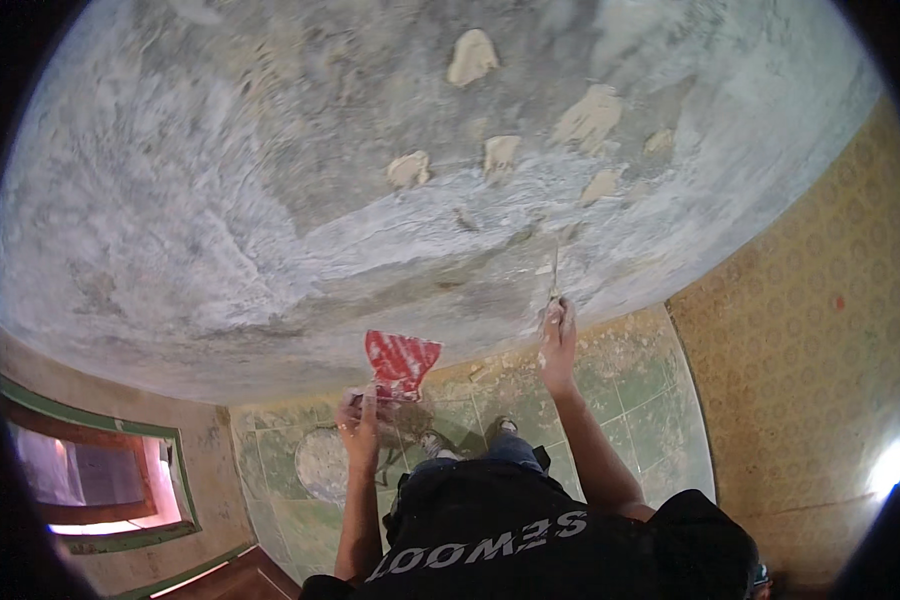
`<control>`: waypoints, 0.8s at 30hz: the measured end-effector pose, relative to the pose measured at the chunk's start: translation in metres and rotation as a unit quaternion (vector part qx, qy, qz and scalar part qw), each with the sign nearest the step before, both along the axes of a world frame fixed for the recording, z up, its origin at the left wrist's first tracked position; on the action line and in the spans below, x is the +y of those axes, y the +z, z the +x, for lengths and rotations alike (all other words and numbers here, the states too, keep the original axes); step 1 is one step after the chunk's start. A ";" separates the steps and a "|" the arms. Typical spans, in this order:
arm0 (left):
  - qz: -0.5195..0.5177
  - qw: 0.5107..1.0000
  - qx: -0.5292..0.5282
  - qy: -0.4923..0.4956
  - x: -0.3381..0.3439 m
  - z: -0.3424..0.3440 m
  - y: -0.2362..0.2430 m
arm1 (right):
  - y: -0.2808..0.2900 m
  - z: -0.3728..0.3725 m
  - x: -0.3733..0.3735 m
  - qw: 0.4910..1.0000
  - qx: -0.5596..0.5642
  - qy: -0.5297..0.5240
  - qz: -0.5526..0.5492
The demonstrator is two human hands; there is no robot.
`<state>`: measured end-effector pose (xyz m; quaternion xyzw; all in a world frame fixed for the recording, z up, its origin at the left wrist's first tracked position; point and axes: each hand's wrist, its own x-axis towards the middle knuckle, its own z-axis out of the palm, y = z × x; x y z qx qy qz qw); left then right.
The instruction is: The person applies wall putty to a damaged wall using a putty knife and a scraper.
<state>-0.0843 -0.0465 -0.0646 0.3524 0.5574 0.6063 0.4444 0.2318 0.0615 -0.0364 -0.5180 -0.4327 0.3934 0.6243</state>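
We see first the grey plastered wall [270, 200], which fills most of the view, its skim patchy and streaked, paler at the left and darker toward the middle. Several tan dabs of fresh filler [590, 115] sit in a loose cluster on its upper right part, apart from one another. Along the right edge runs a wall with yellow patterned paper [810, 330]. Beneath the plastered wall lies a green tiled floor [650, 400], worn and smeared with pale dust, and at the lower left corner a window with a green frame [100, 470] lets in light.

At the lower edge we find a person in a black shirt [510, 540] with white lettering on it, both forearms raised toward the wall.

The left hand [360, 425] is closed around the handle of a red scraper [400, 362] whose broad blade is streaked with white; it is held clear of the wall, above the floor tiles near the wall's lower edge.

The right hand [558, 325] is closed on a narrow putty knife [554, 272], the thin blade pointing up and its tip meeting the plaster just below the filler dabs, at the wall's lower right part.
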 end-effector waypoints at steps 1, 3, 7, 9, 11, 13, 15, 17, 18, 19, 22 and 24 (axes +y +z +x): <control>0.003 1.000 0.005 -0.008 0.004 0.000 0.005 | 0.003 0.010 0.011 0.983 -0.151 -0.083 0.062; -0.023 1.000 -0.019 -0.003 0.011 0.000 0.014 | 0.011 0.020 0.034 0.934 -0.292 -0.168 0.119; -0.018 1.000 -0.019 0.017 0.022 0.018 0.024 | 0.005 0.010 0.071 0.957 -0.262 -0.079 0.095; -0.009 0.999 -0.028 0.024 0.028 0.040 0.035 | -0.029 0.020 0.090 0.952 -0.298 -0.039 0.064; -0.004 0.999 -0.038 0.039 0.028 0.062 0.043 | -0.076 0.029 0.090 0.937 -0.337 0.078 0.040; 0.010 0.995 -0.075 0.057 0.025 0.078 0.048 | -0.118 0.045 0.064 0.910 -0.394 0.127 -0.015; 0.015 0.993 -0.070 0.089 0.013 0.093 0.053 | -0.126 0.065 0.034 0.912 -0.373 0.163 -0.056; 0.011 0.991 -0.057 0.124 -0.002 0.109 0.050 | -0.130 0.085 0.032 0.910 -0.372 0.182 0.017; 0.010 0.988 -0.059 0.144 -0.008 0.116 0.046 | -0.133 0.097 0.033 0.908 -0.365 0.188 0.083; 0.005 0.982 -0.060 0.180 -0.018 0.124 0.038 | -0.128 0.108 0.042 0.908 -0.363 0.187 0.098; -0.012 0.964 -0.059 0.261 -0.059 0.164 0.025 | -0.052 0.124 0.087 0.910 -0.332 0.242 0.060; -0.027 0.947 -0.066 0.313 -0.069 0.212 0.028 | -0.060 0.154 0.123 0.940 -0.233 0.239 0.072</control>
